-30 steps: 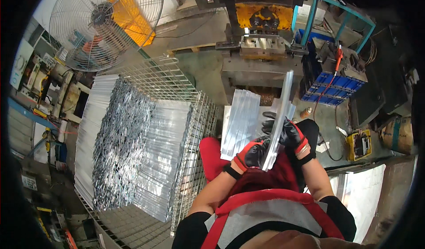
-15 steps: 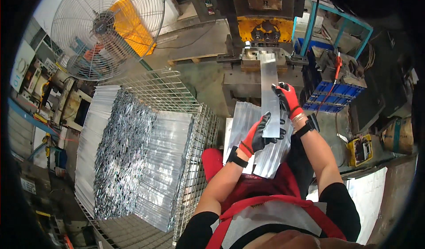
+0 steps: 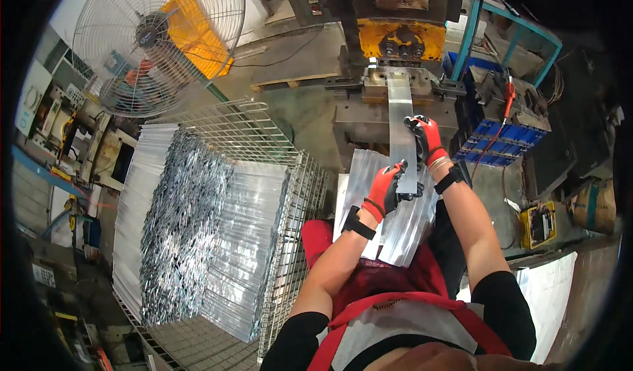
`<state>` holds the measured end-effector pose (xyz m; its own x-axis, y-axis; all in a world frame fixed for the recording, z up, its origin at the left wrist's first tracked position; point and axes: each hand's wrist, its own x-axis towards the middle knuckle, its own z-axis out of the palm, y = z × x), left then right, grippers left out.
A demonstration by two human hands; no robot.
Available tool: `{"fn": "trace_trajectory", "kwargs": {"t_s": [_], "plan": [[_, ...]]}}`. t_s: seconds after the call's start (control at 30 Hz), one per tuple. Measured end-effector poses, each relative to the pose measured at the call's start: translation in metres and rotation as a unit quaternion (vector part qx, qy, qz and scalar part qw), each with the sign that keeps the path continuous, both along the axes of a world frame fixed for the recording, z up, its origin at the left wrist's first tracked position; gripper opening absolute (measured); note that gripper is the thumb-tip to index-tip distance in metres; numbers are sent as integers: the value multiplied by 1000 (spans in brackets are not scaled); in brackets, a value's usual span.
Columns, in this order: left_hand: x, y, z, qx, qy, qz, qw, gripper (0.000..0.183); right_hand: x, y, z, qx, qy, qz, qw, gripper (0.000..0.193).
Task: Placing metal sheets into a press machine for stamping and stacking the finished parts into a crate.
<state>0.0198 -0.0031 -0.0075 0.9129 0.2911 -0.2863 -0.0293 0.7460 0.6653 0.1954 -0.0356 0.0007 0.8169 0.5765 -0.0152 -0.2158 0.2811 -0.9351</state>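
Observation:
A long flat metal strip (image 3: 401, 130) runs away from me, its far end on the die of a press (image 3: 374, 84). My left hand (image 3: 388, 187), in a red and black glove, grips the strip's near end from the left. On its right edge, farther along, my right hand (image 3: 426, 139) in a matching glove is closed, thumb on top. The fingers under the strip are partly hidden. Below my hands, a stack of similar metal strips (image 3: 403, 240) lies over my lap.
To my left stands a wire mesh basket (image 3: 295, 219) packed with metal strips (image 3: 241, 239). A large caged fan (image 3: 155, 34) is behind it. Blue crates (image 3: 504, 140) bearing metal parts stand right of the press, and a yellow bin (image 3: 539, 224) sits nearer on the right.
Both hands have moved forward with the strip. Its far end has slid farther onto the press die, and the strip now lies straighter toward the machine.

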Motion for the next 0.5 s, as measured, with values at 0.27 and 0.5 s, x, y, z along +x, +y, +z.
{"fn": "trace_trajectory", "kwargs": {"t_s": [0.27,0.5], "plan": [[1,3,-6,-35,8,-11,999,25,0,-1,1,-15,-3,7,1000,16],[0,1,2,7,36,9,999,30,0,-4,0,-13,30,18,999,12]]}}
